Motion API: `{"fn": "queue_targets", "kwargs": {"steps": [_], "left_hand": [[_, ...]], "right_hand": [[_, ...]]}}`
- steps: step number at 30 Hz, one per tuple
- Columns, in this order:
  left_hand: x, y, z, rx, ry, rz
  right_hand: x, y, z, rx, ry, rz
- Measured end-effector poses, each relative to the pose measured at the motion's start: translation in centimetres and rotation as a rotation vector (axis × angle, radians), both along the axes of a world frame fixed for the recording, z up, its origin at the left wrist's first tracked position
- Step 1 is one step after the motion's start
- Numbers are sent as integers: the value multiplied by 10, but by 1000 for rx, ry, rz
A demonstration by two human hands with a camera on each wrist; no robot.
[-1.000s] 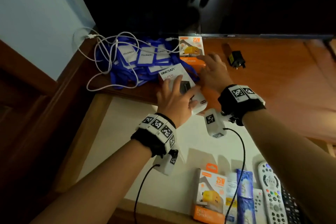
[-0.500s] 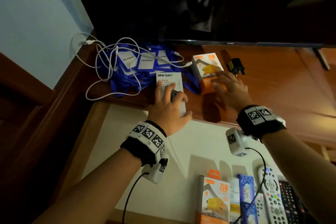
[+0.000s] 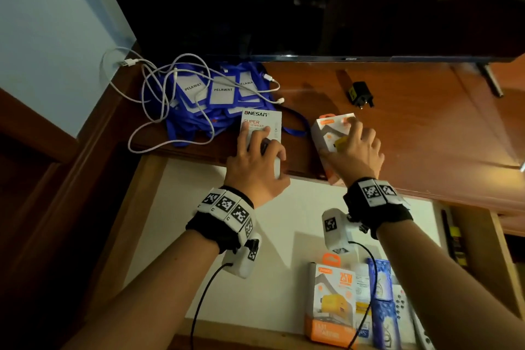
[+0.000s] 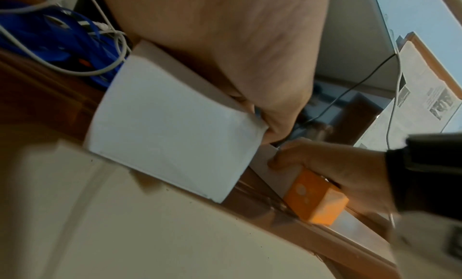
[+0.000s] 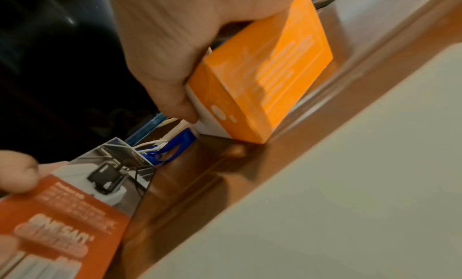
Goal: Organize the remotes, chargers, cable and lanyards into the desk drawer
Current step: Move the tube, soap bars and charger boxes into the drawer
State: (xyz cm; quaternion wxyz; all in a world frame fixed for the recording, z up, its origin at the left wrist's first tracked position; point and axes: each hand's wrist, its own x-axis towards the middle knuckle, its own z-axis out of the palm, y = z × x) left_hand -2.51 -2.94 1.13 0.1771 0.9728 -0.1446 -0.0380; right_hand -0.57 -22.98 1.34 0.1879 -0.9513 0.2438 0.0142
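Left hand (image 3: 257, 170) gripping white box (image 3: 262, 128) at table (image 3: 426, 133) front edge, fingers lying over its top. Right hand (image 3: 355, 153) at 3 o'clock of it, clutching orange box (image 3: 326, 133). Lanyards (image 3: 204, 105), cable (image 3: 159, 99) lying at 10 o'clock. Drawer (image 3: 199, 207) sitting open below.

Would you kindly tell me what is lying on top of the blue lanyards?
A tangled white cable loops across the blue lanyards. The Onesam charger box's far end seems to overlap their edge. Anything beneath the pile is hidden.
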Motion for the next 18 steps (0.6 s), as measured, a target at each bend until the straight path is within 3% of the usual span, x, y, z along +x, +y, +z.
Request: {"fn": "queue_targets", "kwargs": {"steps": [4, 7, 10, 14, 18], "left_hand": [[-23, 7, 0, -88, 8, -18], [-56, 9, -6, -238, -69, -13], [-90, 6, -16, -334, -103, 50], [-119, 5, -36, -336, -60, 83], [-134, 8, -63, -308, 115, 176]], "right_hand": [[-55, 6, -3, 42, -35, -59], [-99, 15, -11, 398, -117, -136], [-135, 26, -27, 669, -69, -196], [-160, 43, -42, 647, 60, -135], [-163, 55, -55, 553, 175, -87]]}}
